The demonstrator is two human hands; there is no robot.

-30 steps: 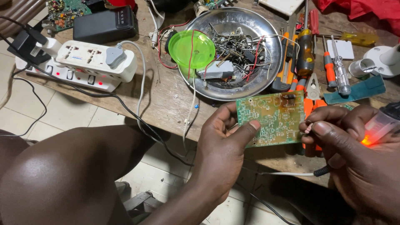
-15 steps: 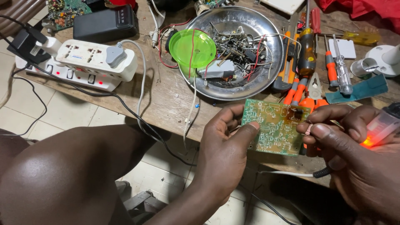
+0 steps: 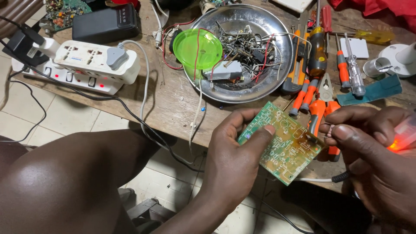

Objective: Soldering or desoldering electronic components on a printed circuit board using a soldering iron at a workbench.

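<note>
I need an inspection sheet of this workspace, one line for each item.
Surface: worn wooden table, crowded.
Job's things: green printed circuit board, held above the table edge; glowing orange-tipped tool.
Clutter: round steel tray of wire scraps, green plastic lid, orange-handled screwdrivers.
Grippers: left hand grips the board; right hand fingers pinch a small part at its edge.
Cables: black cord from white power strip.
Surroundings: tiled floor.
</note>
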